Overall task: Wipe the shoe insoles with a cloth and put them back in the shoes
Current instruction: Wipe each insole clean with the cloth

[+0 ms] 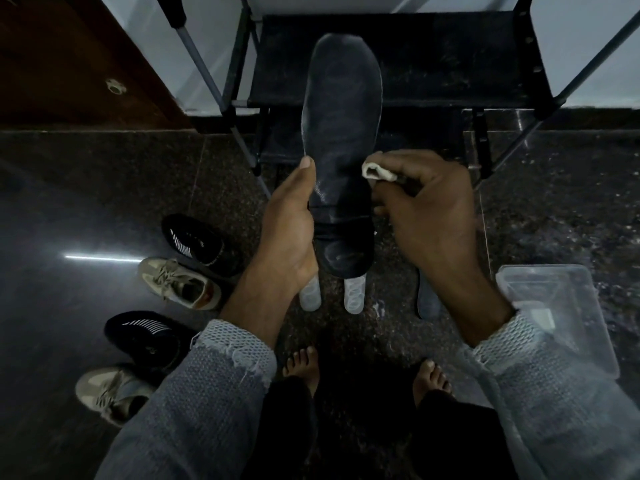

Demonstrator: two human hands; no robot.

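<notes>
While the left hand (pixel 291 223) grips a dark insole (pixel 341 147) along its left edge, thumb laid up the side and fingers curled behind it, the right hand (pixel 429 209) pinches a small wad of pale cloth (pixel 377 173) against the insole's right edge near the middle. The insole is a flat, smooth, foot-shaped piece with a faint sheen and a thin lighter rim, creased across its narrow waist; it is held in the air in front of the person, its long axis running away from them, the wide rounded toe end pointing toward a black shoe rack (pixel 398 60) and the heel end toward the bare feet (pixel 304 365). On the speckled polished stone floor (pixel 554 202) to the left lie two black knit shoes with white stripes (pixel 197 240) and two tan laced sneakers (pixel 180 284). A second dark insole (pixel 427 296) lies on the floor below the right wrist, and a clear plastic box (pixel 561 306) sits at the right. Both sleeves (pixel 194 410) are a grey open-weave knit with frayed cuffs.
</notes>
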